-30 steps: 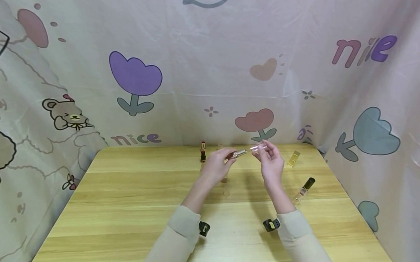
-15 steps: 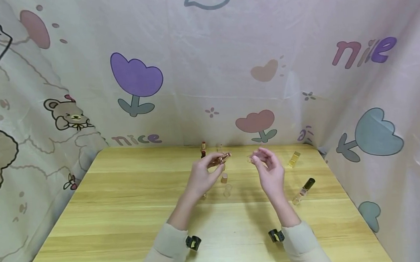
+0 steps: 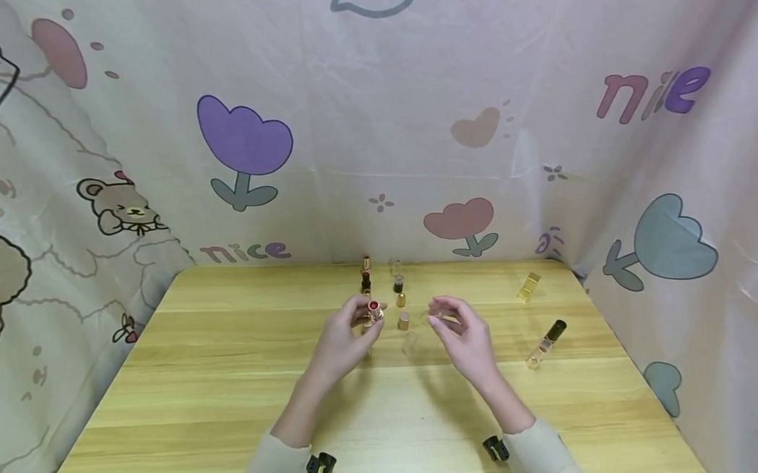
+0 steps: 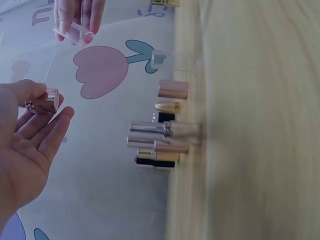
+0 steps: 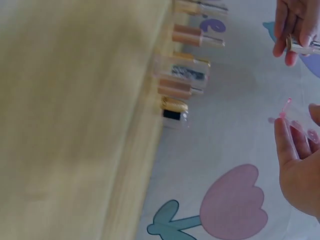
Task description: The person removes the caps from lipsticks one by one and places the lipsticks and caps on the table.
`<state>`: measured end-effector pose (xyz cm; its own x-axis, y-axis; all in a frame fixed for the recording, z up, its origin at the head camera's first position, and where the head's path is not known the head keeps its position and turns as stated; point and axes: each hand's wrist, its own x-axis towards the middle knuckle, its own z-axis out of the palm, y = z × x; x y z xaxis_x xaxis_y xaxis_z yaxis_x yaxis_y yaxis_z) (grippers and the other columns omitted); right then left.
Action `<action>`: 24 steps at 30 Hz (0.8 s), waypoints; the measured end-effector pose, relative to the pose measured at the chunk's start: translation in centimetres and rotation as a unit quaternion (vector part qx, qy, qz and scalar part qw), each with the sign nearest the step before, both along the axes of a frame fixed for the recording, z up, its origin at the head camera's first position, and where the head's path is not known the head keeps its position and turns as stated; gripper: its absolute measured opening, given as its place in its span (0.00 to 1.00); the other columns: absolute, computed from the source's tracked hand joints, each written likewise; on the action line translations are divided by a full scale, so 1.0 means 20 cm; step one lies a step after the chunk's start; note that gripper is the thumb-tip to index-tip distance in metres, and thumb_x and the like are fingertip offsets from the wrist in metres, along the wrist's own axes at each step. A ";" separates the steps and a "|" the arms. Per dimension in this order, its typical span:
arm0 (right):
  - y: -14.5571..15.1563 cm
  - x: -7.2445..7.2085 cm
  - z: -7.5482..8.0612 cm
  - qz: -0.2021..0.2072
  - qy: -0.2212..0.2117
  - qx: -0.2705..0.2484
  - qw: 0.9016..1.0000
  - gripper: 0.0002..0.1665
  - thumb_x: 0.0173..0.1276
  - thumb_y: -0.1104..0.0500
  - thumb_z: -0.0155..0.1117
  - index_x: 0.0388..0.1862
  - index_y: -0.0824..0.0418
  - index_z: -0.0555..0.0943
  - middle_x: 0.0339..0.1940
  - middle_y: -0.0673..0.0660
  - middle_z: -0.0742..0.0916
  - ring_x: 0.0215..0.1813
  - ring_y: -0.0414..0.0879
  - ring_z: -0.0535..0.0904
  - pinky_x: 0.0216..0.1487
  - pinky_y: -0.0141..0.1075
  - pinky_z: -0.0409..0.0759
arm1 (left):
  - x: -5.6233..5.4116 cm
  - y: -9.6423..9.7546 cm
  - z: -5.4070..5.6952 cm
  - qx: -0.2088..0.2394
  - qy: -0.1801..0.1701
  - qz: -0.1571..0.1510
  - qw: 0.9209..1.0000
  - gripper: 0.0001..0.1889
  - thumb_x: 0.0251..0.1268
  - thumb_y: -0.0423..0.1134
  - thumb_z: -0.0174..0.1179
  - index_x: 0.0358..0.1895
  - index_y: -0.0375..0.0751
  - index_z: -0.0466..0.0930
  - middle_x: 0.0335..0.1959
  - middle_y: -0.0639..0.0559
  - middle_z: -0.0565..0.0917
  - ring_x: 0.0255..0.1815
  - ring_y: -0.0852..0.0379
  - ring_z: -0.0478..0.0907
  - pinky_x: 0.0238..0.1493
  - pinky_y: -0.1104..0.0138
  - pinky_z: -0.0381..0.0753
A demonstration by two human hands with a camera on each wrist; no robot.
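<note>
Two-handed: pinching an uncapped lipstick (image 3: 374, 310) by its case in the left hand (image 3: 341, 341), presumably to spare the red end; gripping a clear cap (image 4: 76, 34) in the right hand (image 3: 468, 338); facing loose caps (image 3: 404, 321) lined up on the wooden table (image 3: 198, 363), apparently for easy reach.

- Here's the lipstick (image 3: 375, 313), shiny rose-gold, uncapped, near upright with its red end up, pinched in the left hand (image 3: 340, 342), left of the rose-gold cap (image 3: 404, 322)!
- And there's the clear cover (image 4: 79, 35), pink-tinged, tilted, pinched by the right hand (image 3: 468, 338), right of that cap!
</note>
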<state>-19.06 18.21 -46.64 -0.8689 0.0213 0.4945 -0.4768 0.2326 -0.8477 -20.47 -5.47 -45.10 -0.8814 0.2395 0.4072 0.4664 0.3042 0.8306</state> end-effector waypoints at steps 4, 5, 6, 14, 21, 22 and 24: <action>-0.02 0.03 -0.04 0.016 -0.026 0.036 0.999 0.21 0.68 0.70 0.71 0.59 0.69 0.80 0.51 0.63 0.87 0.54 0.58 0.86 0.57 0.37 0.86 | 0.03 -0.04 -0.03 -0.013 -0.014 -0.008 1.000 0.16 0.65 0.27 0.69 0.53 0.33 0.79 0.52 0.45 0.89 0.50 0.52 0.87 0.60 0.65 0.84; -0.03 0.03 -0.04 0.018 -0.032 0.045 0.998 0.21 0.68 0.71 0.71 0.59 0.68 0.80 0.51 0.62 0.87 0.54 0.59 0.86 0.57 0.37 0.86 | 0.03 -0.05 -0.03 -0.016 -0.019 -0.011 1.000 0.16 0.65 0.26 0.69 0.53 0.33 0.79 0.52 0.46 0.89 0.50 0.53 0.87 0.60 0.65 0.84; -0.03 0.04 -0.05 0.024 -0.035 0.051 0.998 0.21 0.67 0.72 0.71 0.58 0.69 0.80 0.51 0.62 0.87 0.53 0.60 0.86 0.57 0.39 0.87 | 0.04 -0.06 -0.04 -0.020 -0.025 -0.016 0.999 0.16 0.65 0.27 0.69 0.53 0.34 0.79 0.52 0.46 0.89 0.50 0.53 0.87 0.60 0.65 0.84; -0.05 0.06 -0.12 0.032 -0.079 0.100 0.991 0.20 0.64 0.72 0.73 0.54 0.67 0.83 0.52 0.57 0.87 0.53 0.53 0.86 0.57 0.37 0.86 | 0.08 -0.11 -0.09 -0.080 -0.010 -0.023 0.996 0.16 0.60 0.28 0.73 0.50 0.39 0.82 0.48 0.47 0.90 0.45 0.54 0.86 0.52 0.62 0.88; -0.04 0.06 -0.15 0.054 -0.104 0.141 0.983 0.20 0.63 0.73 0.74 0.54 0.68 0.83 0.52 0.59 0.88 0.55 0.55 0.85 0.56 0.38 0.87 | 0.11 -0.15 -0.13 -0.117 -0.029 -0.054 0.991 0.15 0.61 0.31 0.74 0.49 0.43 0.83 0.43 0.56 0.89 0.42 0.58 0.84 0.45 0.66 0.88; -0.04 0.06 -0.15 0.058 -0.111 0.149 0.981 0.20 0.63 0.73 0.74 0.54 0.68 0.83 0.52 0.58 0.88 0.55 0.55 0.85 0.56 0.37 0.87 | 0.11 -0.15 -0.14 -0.121 -0.041 -0.063 0.990 0.15 0.61 0.31 0.73 0.50 0.42 0.83 0.43 0.56 0.88 0.42 0.58 0.84 0.46 0.67 0.87; -0.03 0.07 -0.16 0.068 -0.124 0.172 0.975 0.19 0.63 0.73 0.73 0.53 0.68 0.83 0.51 0.58 0.87 0.54 0.54 0.85 0.56 0.36 0.86 | 0.11 -0.16 -0.15 -0.129 -0.063 -0.083 0.986 0.15 0.62 0.31 0.73 0.50 0.41 0.83 0.43 0.55 0.87 0.43 0.57 0.84 0.46 0.68 0.87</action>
<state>-17.75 17.63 -49.86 -0.9458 -0.2332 0.2263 -0.3135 0.4720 -0.8240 -18.28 -8.58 -48.12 -0.8609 0.4661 0.2040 0.4258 0.4406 0.7903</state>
